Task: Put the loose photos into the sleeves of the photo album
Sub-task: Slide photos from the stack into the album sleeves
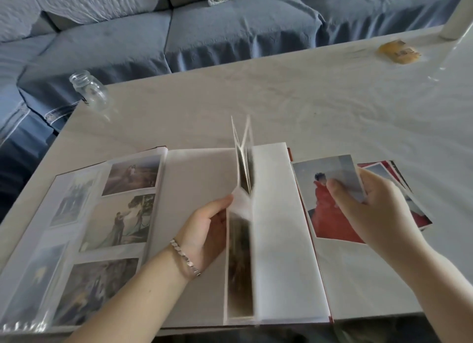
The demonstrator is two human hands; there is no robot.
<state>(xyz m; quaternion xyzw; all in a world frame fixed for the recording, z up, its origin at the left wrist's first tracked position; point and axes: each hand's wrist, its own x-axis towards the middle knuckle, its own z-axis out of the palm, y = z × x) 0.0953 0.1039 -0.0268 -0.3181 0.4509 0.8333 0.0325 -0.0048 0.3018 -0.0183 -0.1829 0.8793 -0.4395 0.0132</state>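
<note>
White pages (240,214) stand upright, pinched by the left hand (204,227). One photo album (194,189) lies open on the desk (281,99), spine running near to far. The right hand (371,209) grasps one portrait photo (322,214), long axis near-to-far, just left of the loose photos (419,214). Farther off: one glass jar (89,90), one yellow packet (398,51).

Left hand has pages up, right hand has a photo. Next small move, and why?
Probably lay the upright pages in the left hand flat to the left, baring a sleeve. The right hand already holds the red-dress photo beside the album, but no open sleeve faces it yet.
</note>
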